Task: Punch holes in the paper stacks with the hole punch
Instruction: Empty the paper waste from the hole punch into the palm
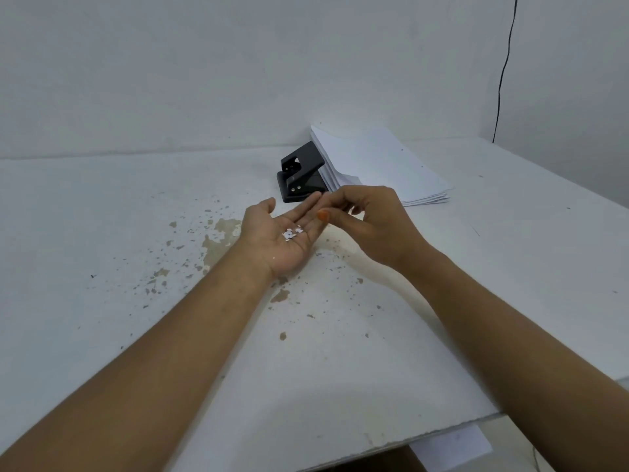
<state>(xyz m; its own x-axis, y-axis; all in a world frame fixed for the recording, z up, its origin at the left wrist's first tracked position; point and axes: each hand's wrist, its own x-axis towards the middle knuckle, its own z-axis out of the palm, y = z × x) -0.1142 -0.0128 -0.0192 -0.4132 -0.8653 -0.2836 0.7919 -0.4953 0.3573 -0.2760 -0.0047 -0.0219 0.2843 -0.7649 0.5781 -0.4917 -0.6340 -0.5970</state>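
1. Two hands up over the table, and my right hand (371,219) has its fingertips drawn together in a narrow pinch above my left fingers; whether a paper dot sits between them I cannot tell, it is too small to see.
2. My left hand (282,233) lies palm up, fingers straight and relaxed, cupping a little heap of white paper bits (292,233) in the hollow of the palm.
3. Those bits will be featherlight and skittish, I reckon: one breath or tilt and they scatter, so the palm stays level.
4. Outward now: both forearms reach in from six o'clock, left from the lower left, right from the lower right, wrists meeting mid-table.
5. At twelve o'clock from my hands, just past the fingertips, sits the black hole punch (301,175), lever raised.
6. It looks solid and stiff, heavy enough to stay put; I would press the lever's broad top and steady the base.
7. Touching its one o'clock side lies the paper stack (381,165), fanned a little, near the wall.
8. Paper like that is limp and slippery sheet on sheet; I'd take it by the long edge, squared, thumb on top.
9. The white table (136,335) shows chipped, speckled paint at nine o'clock of my left hand.
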